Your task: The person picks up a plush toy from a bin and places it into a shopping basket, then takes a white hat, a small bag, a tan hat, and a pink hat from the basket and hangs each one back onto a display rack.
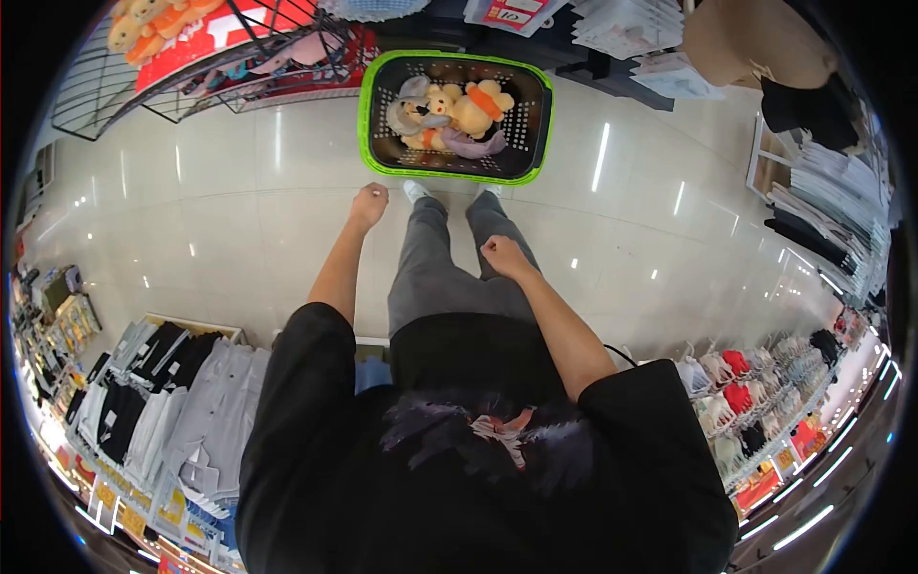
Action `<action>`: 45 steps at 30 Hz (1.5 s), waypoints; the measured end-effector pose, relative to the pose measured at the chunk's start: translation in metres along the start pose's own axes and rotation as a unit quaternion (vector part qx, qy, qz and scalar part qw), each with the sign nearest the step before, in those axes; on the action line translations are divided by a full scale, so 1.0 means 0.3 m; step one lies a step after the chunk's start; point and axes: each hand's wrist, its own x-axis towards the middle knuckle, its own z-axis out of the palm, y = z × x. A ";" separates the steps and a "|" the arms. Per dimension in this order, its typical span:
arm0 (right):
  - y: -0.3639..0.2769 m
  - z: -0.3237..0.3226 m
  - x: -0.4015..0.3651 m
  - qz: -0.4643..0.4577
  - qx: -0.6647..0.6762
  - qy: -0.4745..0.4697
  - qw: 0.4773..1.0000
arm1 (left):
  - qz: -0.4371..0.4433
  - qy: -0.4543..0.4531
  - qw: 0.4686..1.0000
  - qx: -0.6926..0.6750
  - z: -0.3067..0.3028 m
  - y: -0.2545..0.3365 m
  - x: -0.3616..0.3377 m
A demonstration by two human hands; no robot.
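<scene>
My left hand [370,205] hangs over the floor with its fingers curled into a loose fist, and nothing shows in it. Above my right thigh, my right hand [504,256] is also closed, with nothing visible inside. In front of my shoes stands a black shopping basket [382,158] with a bright green rim, apart from both hands. Inside it lie several plush toys: a yellow one with an orange band [473,113], a grey long-eared one [406,115], and a mauve piece [475,145] partly under the others.
A wire rack [105,105] with orange plush toys and red signs stands at front left. Folded white garments [626,29], a tan cap [755,43] and stacked clothes [832,191] line the front right. Behind me are hanging shirts [215,402] and small garments [765,383]. Glossy tiles [650,220] cover the floor.
</scene>
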 end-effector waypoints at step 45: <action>-0.311 -0.715 0.495 -0.158 -0.045 -0.191 0.968 | 0.339 -0.134 0.921 0.137 0.138 0.675 -0.009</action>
